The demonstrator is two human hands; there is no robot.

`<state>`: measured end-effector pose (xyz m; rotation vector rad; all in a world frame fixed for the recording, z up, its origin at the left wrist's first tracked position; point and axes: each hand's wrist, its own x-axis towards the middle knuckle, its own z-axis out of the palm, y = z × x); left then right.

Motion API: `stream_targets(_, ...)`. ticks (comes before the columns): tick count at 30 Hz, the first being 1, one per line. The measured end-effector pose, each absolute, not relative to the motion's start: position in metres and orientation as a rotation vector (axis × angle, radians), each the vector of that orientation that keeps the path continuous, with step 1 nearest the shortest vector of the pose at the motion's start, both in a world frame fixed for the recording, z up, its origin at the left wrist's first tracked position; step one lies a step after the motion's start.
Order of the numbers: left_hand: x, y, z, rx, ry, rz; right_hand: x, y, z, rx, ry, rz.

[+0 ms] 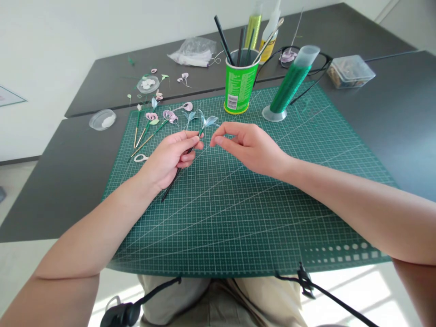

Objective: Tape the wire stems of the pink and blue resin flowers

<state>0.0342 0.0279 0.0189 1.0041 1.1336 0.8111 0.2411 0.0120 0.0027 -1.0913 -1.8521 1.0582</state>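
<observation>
My left hand (177, 156) is closed around a thin dark stick (171, 185), whose lower end slants down toward me over the cutting mat (245, 218). At the stick's upper end, just past my thumb and forefinger, is a pale blue flower (208, 121) with thin-edged petals and a bit of green below it. Another pale blue petal piece (190, 116) shows right behind it. My right hand (243, 143) hovers to the right of the flower, thumb and forefinger drawn together in a pinch. Whatever is between those fingertips is too small to make out.
Behind my hands stand a green cup (241, 86) of sticks and a leaning spool of green thread (291, 86). Finished-looking pink flowers (169, 116) on sticks lie at the left, near a white ring-shaped handle (140, 158). Glasses (322, 68) and a clear box (350, 71) sit back right.
</observation>
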Motion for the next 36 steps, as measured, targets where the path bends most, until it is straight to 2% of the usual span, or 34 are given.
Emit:
stream_targets(6,0.033,0.025,0.016,1.245,1.114,0.593,0.243,0.005,0.008,-0.871,-1.851,1.01)
stream_targets(16,0.032,0.015,0.008,1.618,1.128,0.343,0.246,0.008,0.01,-0.914,-1.763,0.908)
stream_targets(24,0.027,0.011,0.009,1.772,0.938,0.274,0.246,0.012,0.005,-0.959,-1.766,0.896)
stream_targets(36,0.029,0.009,0.01,1.704,0.947,0.283,0.245,0.015,0.0,-1.031,-1.742,0.899)
